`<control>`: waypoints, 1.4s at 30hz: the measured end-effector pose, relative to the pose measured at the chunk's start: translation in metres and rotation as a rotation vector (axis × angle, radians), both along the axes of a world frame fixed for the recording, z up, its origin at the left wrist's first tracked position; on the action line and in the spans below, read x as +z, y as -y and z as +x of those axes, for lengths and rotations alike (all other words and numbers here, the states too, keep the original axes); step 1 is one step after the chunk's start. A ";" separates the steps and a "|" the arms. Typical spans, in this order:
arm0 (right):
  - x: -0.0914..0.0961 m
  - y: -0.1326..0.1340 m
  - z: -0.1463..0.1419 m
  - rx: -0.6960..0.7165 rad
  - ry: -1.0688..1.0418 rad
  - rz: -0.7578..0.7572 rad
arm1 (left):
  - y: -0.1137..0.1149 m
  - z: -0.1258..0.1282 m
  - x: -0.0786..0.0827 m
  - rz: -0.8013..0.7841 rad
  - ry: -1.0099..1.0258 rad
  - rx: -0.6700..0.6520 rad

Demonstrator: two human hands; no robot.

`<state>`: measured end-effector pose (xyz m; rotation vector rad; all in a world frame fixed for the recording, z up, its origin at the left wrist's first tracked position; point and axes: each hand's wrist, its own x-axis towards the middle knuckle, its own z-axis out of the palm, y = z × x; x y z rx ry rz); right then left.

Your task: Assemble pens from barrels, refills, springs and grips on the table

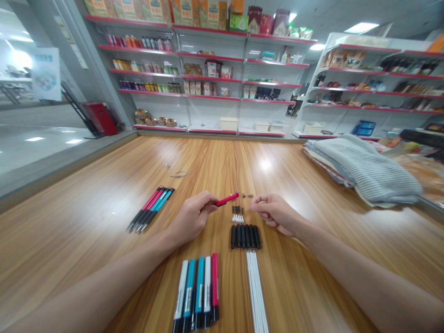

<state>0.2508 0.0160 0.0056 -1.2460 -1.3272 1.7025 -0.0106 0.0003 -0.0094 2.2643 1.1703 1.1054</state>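
Note:
My left hand (193, 216) is closed on a red pen barrel (227, 199), holding it level above the wooden table (104, 231). To its right, my right hand (272, 211) is pinched shut; what it holds is too small to name. Between and below the hands lie a row of small white tips (237, 218), a row of black grip pieces (245, 236) and several white refills (255, 286). Tiny dark parts (247, 195) lie just past the barrel's end.
Several assembled red and blue pens (151, 208) lie to the left. Blue, white and red barrels (198, 293) lie near the front edge. Folded striped cloths (364, 169) are stacked at the right. Stocked shop shelves (211, 69) line the back wall.

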 end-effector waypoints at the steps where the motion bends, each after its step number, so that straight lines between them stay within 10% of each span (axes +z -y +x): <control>1: 0.000 0.000 0.001 0.024 -0.001 -0.002 | 0.000 0.000 0.000 0.003 -0.001 -0.002; 18: 0.021 0.009 0.022 0.995 0.311 0.135 | 0.002 0.001 0.003 0.014 -0.022 -0.039; 25: 0.023 0.017 0.019 0.962 0.316 0.233 | 0.003 0.001 0.005 0.007 -0.031 -0.055; 30: 0.008 0.005 0.028 0.500 0.194 0.292 | 0.003 0.001 0.004 0.012 -0.039 -0.054; 37: 0.011 0.011 0.022 0.725 0.235 0.371 | 0.003 0.001 0.004 0.006 -0.052 -0.045; 42: 0.001 0.009 0.018 0.476 0.193 0.414 | 0.004 0.001 0.003 0.009 -0.050 -0.036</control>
